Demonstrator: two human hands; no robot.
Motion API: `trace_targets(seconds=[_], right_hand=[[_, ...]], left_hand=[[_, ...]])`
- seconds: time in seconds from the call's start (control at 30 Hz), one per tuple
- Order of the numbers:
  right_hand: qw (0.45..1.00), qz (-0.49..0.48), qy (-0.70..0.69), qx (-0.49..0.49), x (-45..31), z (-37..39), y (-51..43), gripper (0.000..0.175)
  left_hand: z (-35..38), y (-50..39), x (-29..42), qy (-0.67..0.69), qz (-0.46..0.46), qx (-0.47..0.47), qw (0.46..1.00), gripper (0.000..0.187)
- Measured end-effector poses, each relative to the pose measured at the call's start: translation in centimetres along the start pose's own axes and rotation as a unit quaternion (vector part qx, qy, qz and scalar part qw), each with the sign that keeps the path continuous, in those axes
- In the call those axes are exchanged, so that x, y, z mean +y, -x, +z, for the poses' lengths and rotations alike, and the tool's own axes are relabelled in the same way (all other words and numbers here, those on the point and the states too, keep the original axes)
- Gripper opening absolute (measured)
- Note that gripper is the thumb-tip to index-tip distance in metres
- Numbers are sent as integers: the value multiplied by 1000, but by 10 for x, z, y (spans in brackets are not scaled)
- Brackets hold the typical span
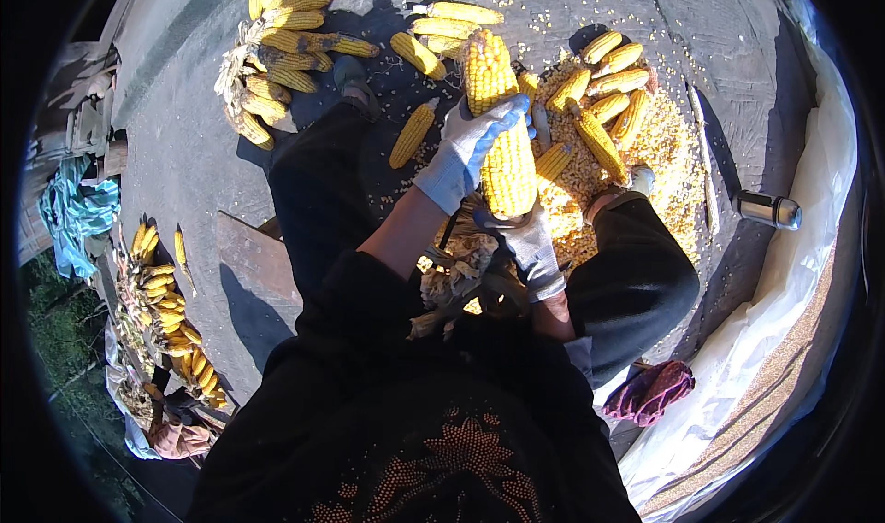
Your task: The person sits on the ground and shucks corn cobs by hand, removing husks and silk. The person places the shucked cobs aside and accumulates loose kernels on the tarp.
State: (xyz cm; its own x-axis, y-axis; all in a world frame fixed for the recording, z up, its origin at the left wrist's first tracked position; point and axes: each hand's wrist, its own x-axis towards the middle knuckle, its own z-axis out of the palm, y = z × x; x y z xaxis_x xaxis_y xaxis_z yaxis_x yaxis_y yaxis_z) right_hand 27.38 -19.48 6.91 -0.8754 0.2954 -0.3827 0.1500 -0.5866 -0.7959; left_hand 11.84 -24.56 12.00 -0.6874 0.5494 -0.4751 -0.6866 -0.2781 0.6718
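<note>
My left hand (477, 143), in a white and blue work glove, is closed around a large yellow corn cob (510, 167) held lengthwise over my lap. My gloved right hand (522, 236) is at the near end of that cob, by a bunch of dry corn husks (460, 267); its fingers are partly hidden, and I cannot tell what they grip. Past the hands, several yellow cobs (594, 136) lie on a heap of loose kernels (664, 150) between my feet. Another cob (413, 134) rests on the ground left of my left hand.
Husked corn bundles lie at the upper left (290, 46) and lower left (169, 302). A steel flask (767, 208) stands or lies at right, beside a plastic sheet (795, 233). A wooden board (256, 253) is left of my leg; a dark red cloth item (650, 392) is at lower right.
</note>
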Motion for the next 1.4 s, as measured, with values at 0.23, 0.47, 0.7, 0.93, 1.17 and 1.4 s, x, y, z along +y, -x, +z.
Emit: trace_targets(seconds=[0.23,0.47,0.7,0.93,1.17,1.4], right_hand=[[996,17,80,37,14,-15,-7,45],[994,33,97,-38,-5,-5,-8,47],[985,-37,166,-2,30,-1,-11,36],[921,-41,388,-12,31,-10,2,32],[981,-44,159,104,58,-4,-2,40],[980,75,183,11,40,21,-4,35]], left_hand=[[11,0,8,-149,17,-89,985,41],[-8,-5,19,19,-2,-193,981,61],[-25,-12,8,-11,18,-62,998,45],[65,37,3,-304,276,-177,894,59],[49,21,-19,-431,352,26,830,84],[-60,-27,-11,-98,-17,72,992,45]])
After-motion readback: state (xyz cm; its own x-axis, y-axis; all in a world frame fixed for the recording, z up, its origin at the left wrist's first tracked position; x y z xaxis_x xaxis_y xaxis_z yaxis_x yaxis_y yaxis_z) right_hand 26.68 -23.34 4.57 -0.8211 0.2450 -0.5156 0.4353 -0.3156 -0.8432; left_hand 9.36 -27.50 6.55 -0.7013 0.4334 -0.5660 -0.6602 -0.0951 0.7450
